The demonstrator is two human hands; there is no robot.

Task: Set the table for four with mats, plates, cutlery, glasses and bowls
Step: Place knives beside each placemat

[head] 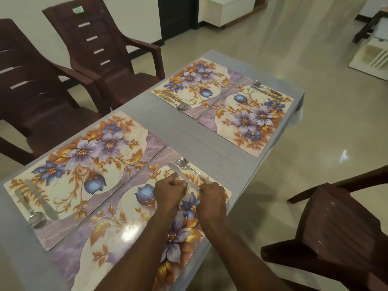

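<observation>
Fingers of both hands are curled over cutlery on the near right mat (130,234). The left hand (168,193) grips the knife (178,175) at its handle; the right hand (212,198) pinches the handle end of the spoon (184,163). Both pieces lie side by side along the mat's far right edge, tips pointing away from the person.

Progress, judged from the layout:
- Done: four floral mats lie on the grey table (189,135), two near and two far.
- Done: the near left mat (84,162), far left mat (195,85) and far right mat (249,118) each carry a knife and spoon.
- In hand: the fourth cutlery set is being aligned.
- Left: plates, glasses and bowls. None is in view.

Appearance: the cutlery is plain bright metal, slim and flat. The mats are glossy, with purple and blue flowers and orange leaves.
</observation>
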